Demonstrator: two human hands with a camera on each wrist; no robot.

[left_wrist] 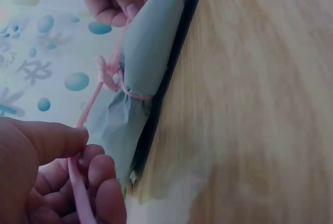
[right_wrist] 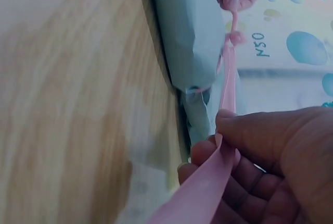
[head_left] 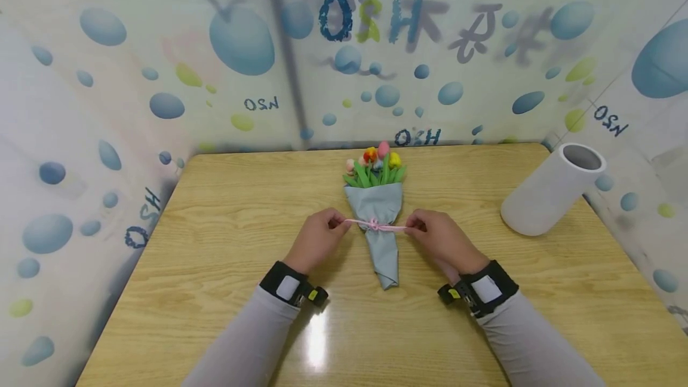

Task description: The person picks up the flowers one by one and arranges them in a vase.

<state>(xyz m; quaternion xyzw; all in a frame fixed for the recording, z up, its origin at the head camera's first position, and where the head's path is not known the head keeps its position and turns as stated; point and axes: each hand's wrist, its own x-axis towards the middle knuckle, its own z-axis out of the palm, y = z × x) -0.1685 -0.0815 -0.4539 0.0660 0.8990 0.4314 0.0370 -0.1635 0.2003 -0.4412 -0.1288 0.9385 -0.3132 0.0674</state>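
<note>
A bouquet of tulips (head_left: 395, 161) in several colours lies on the wooden table, wrapped in grey-blue paper (head_left: 376, 200). Round the wrap's narrow waist runs a pink ribbon (head_left: 374, 225), knotted at the front. My left hand (head_left: 318, 237) pinches one ribbon end between thumb and forefinger, left of the bouquet. On the other side my right hand (head_left: 445, 240) pinches the opposite end. Between the hands the ribbon is drawn out nearly straight. In the left wrist view the knot (left_wrist: 106, 73) sits against the gathered paper, and the ribbon's tail passes down through the left fingers.
A white cylindrical vase (head_left: 548, 193) stands at the table's right side. Behind the table hangs a pale curtain (head_left: 333, 88) with blue and green spots. Each wrist wears a black strap with a small camera (head_left: 317, 296).
</note>
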